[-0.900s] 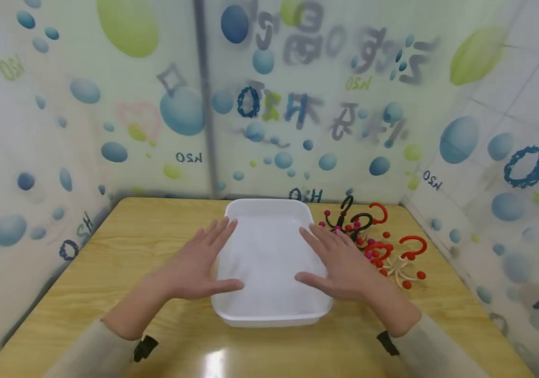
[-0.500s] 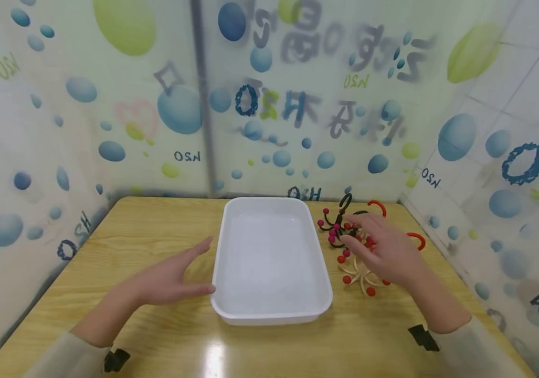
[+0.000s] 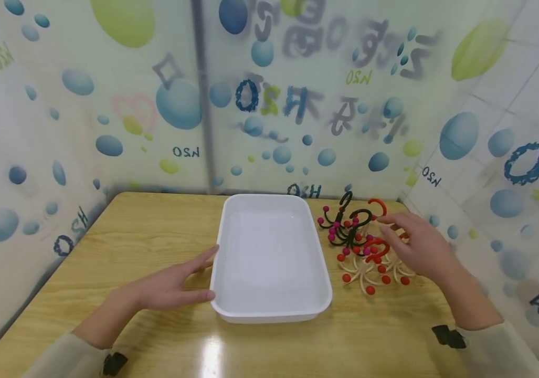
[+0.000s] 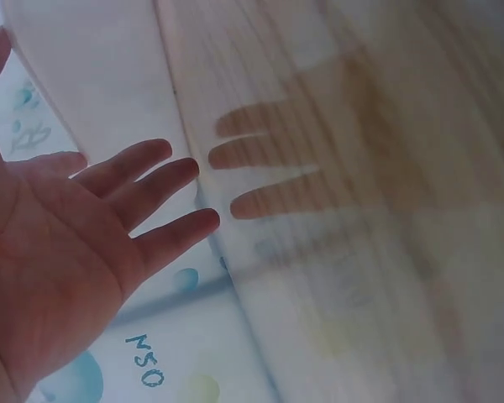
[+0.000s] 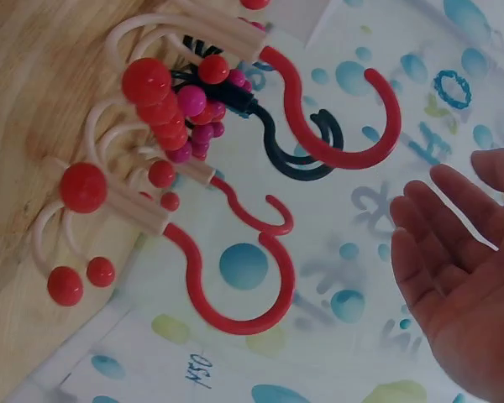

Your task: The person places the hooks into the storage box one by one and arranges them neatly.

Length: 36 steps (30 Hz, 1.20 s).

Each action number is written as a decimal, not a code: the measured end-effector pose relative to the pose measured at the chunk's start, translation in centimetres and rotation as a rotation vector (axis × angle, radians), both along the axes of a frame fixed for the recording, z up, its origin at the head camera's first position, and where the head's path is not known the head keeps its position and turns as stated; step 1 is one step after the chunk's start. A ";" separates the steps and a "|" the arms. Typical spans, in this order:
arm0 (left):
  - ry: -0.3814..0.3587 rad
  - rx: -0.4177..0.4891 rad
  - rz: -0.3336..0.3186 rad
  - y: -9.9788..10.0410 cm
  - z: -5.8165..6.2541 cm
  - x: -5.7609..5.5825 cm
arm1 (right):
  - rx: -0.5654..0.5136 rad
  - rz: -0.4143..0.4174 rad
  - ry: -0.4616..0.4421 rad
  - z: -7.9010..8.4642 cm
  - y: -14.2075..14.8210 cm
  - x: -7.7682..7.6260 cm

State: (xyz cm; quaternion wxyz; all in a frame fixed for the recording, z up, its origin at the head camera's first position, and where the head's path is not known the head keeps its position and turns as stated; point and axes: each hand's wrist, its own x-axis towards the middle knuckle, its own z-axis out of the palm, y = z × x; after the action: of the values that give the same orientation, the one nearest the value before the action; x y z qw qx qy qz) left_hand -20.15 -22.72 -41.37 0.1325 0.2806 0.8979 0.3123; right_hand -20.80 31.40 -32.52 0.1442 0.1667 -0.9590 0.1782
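Observation:
A white rectangular tray (image 3: 269,317) stands on the wooden table. My left hand (image 3: 167,286) is at its left side, fingers extended and fingertips right at the rim; the left wrist view shows the palm (image 4: 59,243) with fingers spread. To the tray's right lies a cluster of hooked, many-legged things with ball tips. Some have black hooks (image 3: 361,212) and pink balls; others have beige legs, red balls and red hooks (image 5: 239,325). Over the right part of this cluster hovers my right hand (image 3: 422,247), fingers loosely bent, with nothing between them in the right wrist view.
Patterned walls (image 3: 269,131) stand close behind the wooden table (image 3: 156,220) and along both sides. The hooked things crowd together near the back right corner, several hooks pointing upward. Bare tabletop shows left of the tray and in front of it.
Both hands were over the tray; the left has drawn back to its left rim. The right has moved right, across the hooked things to their right part.

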 end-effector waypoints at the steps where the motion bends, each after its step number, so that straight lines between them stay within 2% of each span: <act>1: -0.009 0.001 0.001 0.0 0.0 0.0 | 0.008 -0.004 -0.009 -0.1 0.2 -0.1; 9: -0.048 -0.019 0.005 -0.1 -0.1 -0.1 | 0.059 0.019 -0.157 -0.8 1.4 -0.2; 15: -0.066 -0.038 0.018 -0.1 -0.2 -0.3 | 0.041 0.003 -0.202 -1.4 1.7 -0.4; 28: -0.074 -0.046 0.024 0.0 -0.3 -0.6 | 0.027 -0.027 -0.173 -2.1 1.5 -0.4; 36: -0.070 -0.054 0.027 0.0 -0.4 -0.6 | 0.006 -0.027 -0.150 -1.8 1.4 -0.3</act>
State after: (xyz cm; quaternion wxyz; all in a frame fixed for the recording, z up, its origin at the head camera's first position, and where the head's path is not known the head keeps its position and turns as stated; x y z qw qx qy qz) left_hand -20.75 -22.68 -41.74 0.1672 0.2536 0.9045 0.2992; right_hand -21.05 32.80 -34.31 0.0737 0.1402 -0.9699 0.1852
